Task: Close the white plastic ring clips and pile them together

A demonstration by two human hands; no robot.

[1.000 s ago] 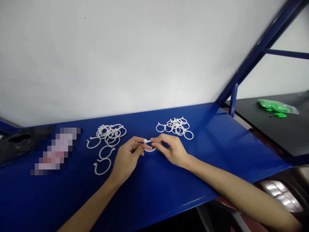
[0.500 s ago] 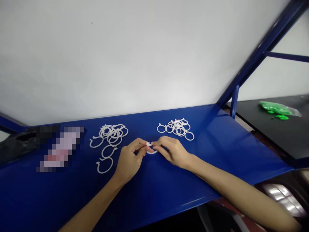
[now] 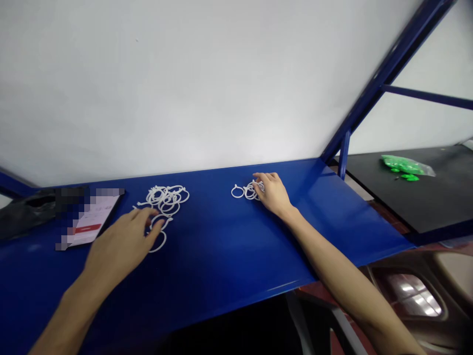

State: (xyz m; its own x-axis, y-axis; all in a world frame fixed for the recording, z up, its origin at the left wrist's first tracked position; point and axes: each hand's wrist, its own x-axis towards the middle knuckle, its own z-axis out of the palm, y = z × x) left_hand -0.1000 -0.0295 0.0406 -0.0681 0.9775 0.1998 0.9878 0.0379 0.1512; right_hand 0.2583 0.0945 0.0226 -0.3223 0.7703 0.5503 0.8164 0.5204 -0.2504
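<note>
Over the near side of a loose pile of white plastic rings with open gaps (image 3: 158,196), my left hand (image 3: 123,241) hovers with thumb and fingers apart. Beside its thumb lies one such open ring (image 3: 165,240), partly covered by the hand. My right hand (image 3: 274,195) rests at a second group of white rings, its fingers and thumb spread around some of them. Much of that group is hidden under the palm. At its left edge a closed white ring (image 3: 237,197) with a small knob shows.
The blue table (image 3: 214,256) runs along a white wall (image 3: 207,88). On the left lie a partly pixelated flat device (image 3: 90,222) and a black bag (image 3: 18,217). To the right, a black table (image 3: 391,202) holds a clear bag of green pieces (image 3: 404,165). A blue frame post (image 3: 373,81) slants upward.
My hands have parted from the ring they held together at the middle. The left moved to the left pile and the right to the right group. The view has shifted slightly.
</note>
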